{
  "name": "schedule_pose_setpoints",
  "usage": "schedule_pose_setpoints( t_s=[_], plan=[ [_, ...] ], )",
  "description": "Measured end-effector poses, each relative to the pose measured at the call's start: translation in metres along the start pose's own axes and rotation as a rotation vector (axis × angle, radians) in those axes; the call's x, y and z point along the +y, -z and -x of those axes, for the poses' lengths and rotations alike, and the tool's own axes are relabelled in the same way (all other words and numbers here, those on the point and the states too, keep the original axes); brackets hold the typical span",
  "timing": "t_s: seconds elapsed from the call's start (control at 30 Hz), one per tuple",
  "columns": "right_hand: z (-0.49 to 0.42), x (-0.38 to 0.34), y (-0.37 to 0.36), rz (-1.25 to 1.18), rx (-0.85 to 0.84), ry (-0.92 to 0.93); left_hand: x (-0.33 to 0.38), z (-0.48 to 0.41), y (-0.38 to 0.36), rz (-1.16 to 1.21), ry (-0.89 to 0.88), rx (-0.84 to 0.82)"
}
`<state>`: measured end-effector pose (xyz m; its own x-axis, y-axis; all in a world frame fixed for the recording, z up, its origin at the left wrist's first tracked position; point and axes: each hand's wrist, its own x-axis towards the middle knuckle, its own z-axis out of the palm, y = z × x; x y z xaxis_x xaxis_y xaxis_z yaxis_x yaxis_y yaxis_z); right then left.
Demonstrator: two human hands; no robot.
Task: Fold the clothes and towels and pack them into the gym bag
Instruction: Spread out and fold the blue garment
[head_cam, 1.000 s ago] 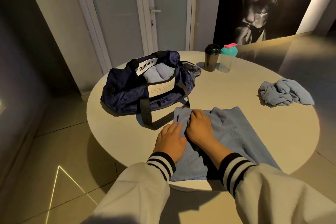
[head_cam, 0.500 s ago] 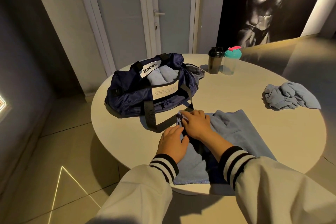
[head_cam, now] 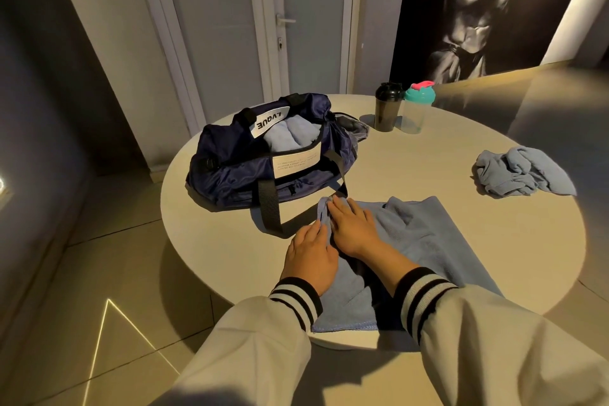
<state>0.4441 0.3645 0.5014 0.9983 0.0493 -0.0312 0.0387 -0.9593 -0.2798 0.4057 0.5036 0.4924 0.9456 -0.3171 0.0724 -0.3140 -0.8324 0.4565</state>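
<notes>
A blue towel [head_cam: 428, 241] lies spread on the round white table [head_cam: 461, 273], its near end hanging over the front edge. My right hand [head_cam: 354, 227] sits on the towel's far left corner, where the cloth is bunched up against my fingers; my thumb is hidden in the fold. My left hand [head_cam: 309, 260] rests flat on the towel's left edge, fingertips touching the bunched cloth. The navy gym bag [head_cam: 237, 171] stands unzipped just beyond my hands, with light blue folded cloth [head_cam: 290, 138] inside. A crumpled blue cloth [head_cam: 520, 171] lies at the table's right.
A black shaker [head_cam: 389, 107] and a clear shaker with a teal lid [head_cam: 417, 109] stand at the table's back. The bag's black strap [head_cam: 270, 211] lies on the table beside my hands. A door and a wall poster are behind the table.
My right hand has gathered the towel's far left corner into a raised bunch. My left hand has slid forward along the left edge toward it.
</notes>
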Motion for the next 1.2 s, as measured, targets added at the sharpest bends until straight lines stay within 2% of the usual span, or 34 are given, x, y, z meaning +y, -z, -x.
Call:
schedule_pose_setpoints(
  t_s=[0.07, 0.23, 0.5, 0.63, 0.7, 0.8, 1.07, 1.2],
  plan=[
    [-0.003, 0.001, -0.002, -0.023, 0.006, -0.018, 0.0, 0.0, 0.0, 0.009, -0.001, 0.002],
    [-0.004, 0.001, -0.004, -0.244, 0.292, -0.037, -0.001, 0.0, -0.001, 0.024, -0.038, 0.026],
    [-0.014, 0.003, -0.001, 0.047, 0.273, -0.005, -0.002, -0.001, -0.002, -0.009, -0.047, 0.027],
    [-0.009, -0.002, 0.002, 0.026, 0.285, 0.002, -0.002, 0.0, -0.003, 0.005, -0.044, 0.037],
    [-0.006, -0.003, 0.002, 0.033, 0.202, 0.056, -0.001, -0.001, -0.003, 0.007, -0.041, 0.041],
    [-0.005, -0.003, 0.002, 0.084, 0.123, 0.043, -0.003, -0.002, -0.003, 0.02, -0.04, 0.034],
    [-0.009, -0.008, 0.0, 0.071, 0.183, -0.042, -0.004, -0.001, 0.002, 0.148, -0.015, 0.002],
    [-0.015, -0.009, 0.005, 0.09, 0.138, -0.06, -0.004, -0.001, 0.004, 0.205, 0.013, -0.023]
  ],
)
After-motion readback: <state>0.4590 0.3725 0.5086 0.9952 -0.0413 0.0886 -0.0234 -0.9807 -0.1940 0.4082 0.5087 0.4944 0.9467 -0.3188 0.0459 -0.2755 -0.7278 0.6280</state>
